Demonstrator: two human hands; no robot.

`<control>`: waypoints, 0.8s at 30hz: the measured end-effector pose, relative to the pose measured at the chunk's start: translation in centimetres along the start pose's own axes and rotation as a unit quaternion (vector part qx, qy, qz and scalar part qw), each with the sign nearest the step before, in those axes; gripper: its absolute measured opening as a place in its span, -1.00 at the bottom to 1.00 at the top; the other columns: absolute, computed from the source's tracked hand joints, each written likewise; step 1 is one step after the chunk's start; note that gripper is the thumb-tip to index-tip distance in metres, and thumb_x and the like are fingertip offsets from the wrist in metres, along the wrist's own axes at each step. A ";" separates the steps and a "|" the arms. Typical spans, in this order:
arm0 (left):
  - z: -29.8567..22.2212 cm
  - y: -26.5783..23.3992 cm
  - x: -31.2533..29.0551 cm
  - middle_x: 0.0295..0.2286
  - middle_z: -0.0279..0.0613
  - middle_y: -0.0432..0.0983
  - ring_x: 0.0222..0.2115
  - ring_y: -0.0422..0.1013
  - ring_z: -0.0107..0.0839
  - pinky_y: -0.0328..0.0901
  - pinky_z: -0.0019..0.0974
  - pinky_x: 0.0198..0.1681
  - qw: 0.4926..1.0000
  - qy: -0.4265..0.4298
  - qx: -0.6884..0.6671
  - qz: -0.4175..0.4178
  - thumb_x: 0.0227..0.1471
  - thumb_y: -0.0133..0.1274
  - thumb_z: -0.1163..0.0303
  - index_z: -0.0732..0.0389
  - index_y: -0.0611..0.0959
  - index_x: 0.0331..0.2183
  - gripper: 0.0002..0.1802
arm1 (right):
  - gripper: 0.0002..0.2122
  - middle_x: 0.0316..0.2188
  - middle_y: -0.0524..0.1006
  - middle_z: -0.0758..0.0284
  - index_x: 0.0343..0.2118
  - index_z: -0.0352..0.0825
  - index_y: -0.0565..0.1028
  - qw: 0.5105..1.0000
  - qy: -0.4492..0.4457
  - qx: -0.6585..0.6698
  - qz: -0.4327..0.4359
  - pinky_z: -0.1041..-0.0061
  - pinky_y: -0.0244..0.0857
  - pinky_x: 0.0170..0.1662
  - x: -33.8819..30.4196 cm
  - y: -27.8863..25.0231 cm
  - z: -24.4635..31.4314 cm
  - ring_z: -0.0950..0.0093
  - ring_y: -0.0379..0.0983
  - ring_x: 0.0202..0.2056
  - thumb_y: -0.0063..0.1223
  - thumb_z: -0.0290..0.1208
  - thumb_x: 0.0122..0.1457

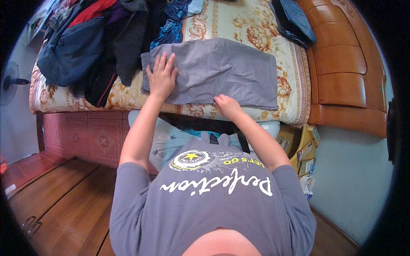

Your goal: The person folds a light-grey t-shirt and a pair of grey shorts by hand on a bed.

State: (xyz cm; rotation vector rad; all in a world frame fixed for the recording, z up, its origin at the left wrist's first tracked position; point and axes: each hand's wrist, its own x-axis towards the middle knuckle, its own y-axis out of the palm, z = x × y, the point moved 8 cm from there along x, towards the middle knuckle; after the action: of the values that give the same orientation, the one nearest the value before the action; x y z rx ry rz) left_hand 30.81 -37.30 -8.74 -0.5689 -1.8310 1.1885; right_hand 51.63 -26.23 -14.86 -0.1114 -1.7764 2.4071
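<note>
Two hands work on the grey shorts (218, 70), which lie flat on the flowery bed (256, 30). Left hand (161, 76) presses down, fingers spread; right hand (227, 106) pinches the near edge (right at the bedside). If the pinch tugs too hard, the cloth might wrinkle or slide off.

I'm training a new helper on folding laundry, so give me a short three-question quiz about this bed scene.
1. True or false: the left hand lies flat on the grey folded garment.
2. What does the right hand touch? A) the dark clothes pile B) the garment's near edge C) the wooden headboard
3. On what does the garment lie?

Key: 1 true. 2 B. 3 The floral bedspread.
</note>
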 end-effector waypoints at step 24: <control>2.8 10.6 1.7 0.21 -0.35 -0.20 0.23 -0.31 -0.24 -0.45 0.41 0.07 0.974 -0.145 0.028 0.173 0.03 -0.25 -0.13 -0.23 0.10 0.16 -0.34 | -0.28 0.27 -0.23 0.37 0.23 0.00 -0.11 0.901 0.429 -0.062 -0.016 -0.34 -0.49 0.06 -1.9 -0.5 -17.2 0.18 -0.42 0.27 -0.29 0.24 0.05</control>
State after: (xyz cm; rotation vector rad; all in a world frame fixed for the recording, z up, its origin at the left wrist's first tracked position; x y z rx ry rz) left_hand 26.81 -32.77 -17.97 -0.7347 -1.9863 1.6222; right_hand 56.10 -10.20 -19.48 -0.9733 -1.4430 1.7482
